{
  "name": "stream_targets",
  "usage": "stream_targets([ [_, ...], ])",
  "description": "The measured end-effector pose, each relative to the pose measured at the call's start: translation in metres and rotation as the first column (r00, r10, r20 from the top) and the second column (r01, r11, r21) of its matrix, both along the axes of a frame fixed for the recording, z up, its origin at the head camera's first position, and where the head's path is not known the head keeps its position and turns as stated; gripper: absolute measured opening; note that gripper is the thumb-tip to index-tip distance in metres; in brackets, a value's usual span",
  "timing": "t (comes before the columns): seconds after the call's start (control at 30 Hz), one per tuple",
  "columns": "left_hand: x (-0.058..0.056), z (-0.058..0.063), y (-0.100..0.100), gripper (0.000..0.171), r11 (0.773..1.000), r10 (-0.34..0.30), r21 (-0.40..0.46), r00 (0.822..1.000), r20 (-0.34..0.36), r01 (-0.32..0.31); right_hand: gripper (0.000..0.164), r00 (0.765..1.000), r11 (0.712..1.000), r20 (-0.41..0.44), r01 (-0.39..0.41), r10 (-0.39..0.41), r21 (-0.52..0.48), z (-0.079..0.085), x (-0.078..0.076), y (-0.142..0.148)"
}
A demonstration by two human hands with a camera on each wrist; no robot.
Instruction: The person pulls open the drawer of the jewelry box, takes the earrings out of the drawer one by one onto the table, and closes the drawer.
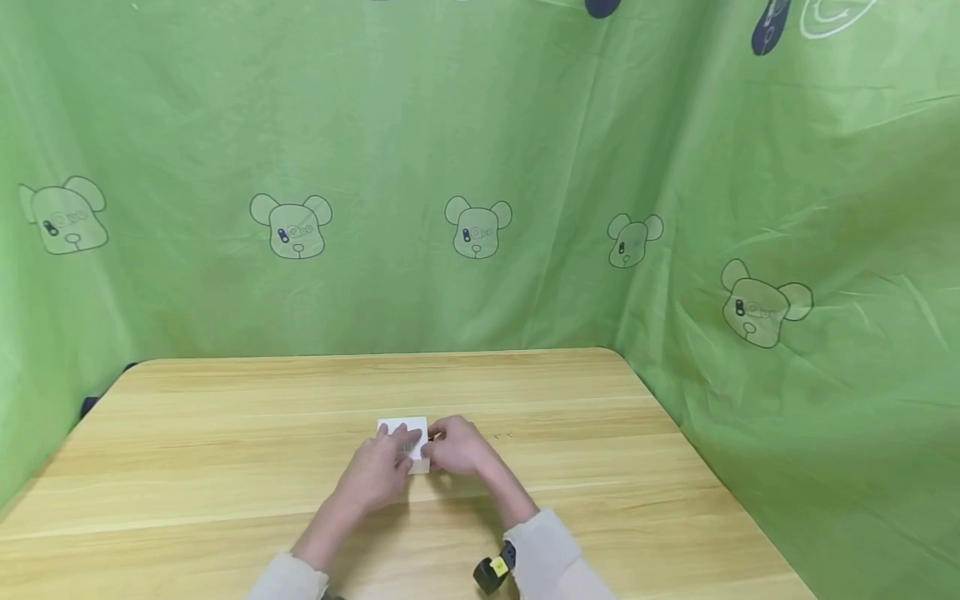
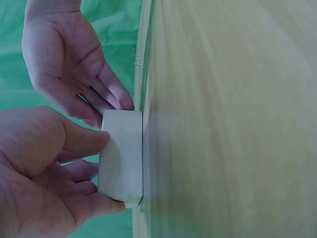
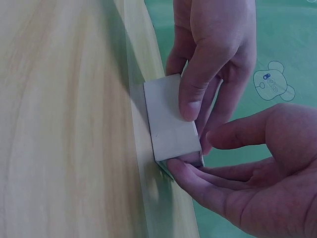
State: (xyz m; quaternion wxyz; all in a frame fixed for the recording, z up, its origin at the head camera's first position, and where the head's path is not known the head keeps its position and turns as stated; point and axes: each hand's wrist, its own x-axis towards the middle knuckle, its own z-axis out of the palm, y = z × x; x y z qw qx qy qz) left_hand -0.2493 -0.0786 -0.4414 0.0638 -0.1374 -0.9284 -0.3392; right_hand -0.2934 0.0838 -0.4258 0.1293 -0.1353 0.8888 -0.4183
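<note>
A small white box (image 1: 402, 427) lies on the wooden table, with fine printed lines on its top in the head view. My left hand (image 1: 378, 471) holds it from the left. In the left wrist view the left thumb (image 2: 94, 141) presses the near side, while the other fingers reach over the top and far end. My right hand (image 1: 459, 447) is at the box's right end. In the right wrist view one right fingertip (image 3: 177, 167) touches the end's lower corner, and the thumb stands apart from the box. Part of that end is hidden behind the right fingers.
Two tiny pale pieces (image 1: 503, 436) lie on the table (image 1: 225, 417) just right of the right hand. A green curtain (image 1: 390, 292) with bear-head drawings surrounds the back and sides. A black wrist camera with a yellow patch (image 1: 495, 569) hangs at the right sleeve.
</note>
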Motion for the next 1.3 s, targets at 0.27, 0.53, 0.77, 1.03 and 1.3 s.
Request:
stream_targets([
  [0.27, 0.000, 0.001, 0.000, 0.043, 1.000, 0.004, -0.003, 1.000, 0.007, -0.004, 0.034, 1.000, 1.000, -0.018, -0.002, 0.002, 0.003, 0.000, 0.002, -0.001],
  [0.53, 0.000, 0.001, 0.000, 0.042, 1.000, 0.012, 0.021, 0.999, 0.039, -0.013, 0.035, 1.000, 1.000, -0.008, 0.000, 0.000, 0.005, 0.001, 0.002, -0.001],
  [0.77, -0.001, 0.003, 0.001, 0.040, 0.999, 0.017, 0.026, 0.999, 0.035, -0.018, 0.041, 1.000, 1.000, 0.020, 0.000, 0.000, -0.011, 0.002, 0.003, 0.001],
  [1.03, 0.000, 0.003, 0.002, 0.038, 1.000, 0.005, -0.018, 1.000, -0.015, -0.005, 0.046, 0.999, 0.999, 0.043, -0.016, 0.018, -0.046, 0.005, -0.001, 0.007],
  [1.3, 0.000, 0.008, 0.000, 0.040, 1.000, 0.017, -0.012, 0.999, 0.029, -0.017, 0.045, 0.998, 0.999, -0.055, 0.037, -0.036, 0.009, 0.013, 0.000, 0.010],
])
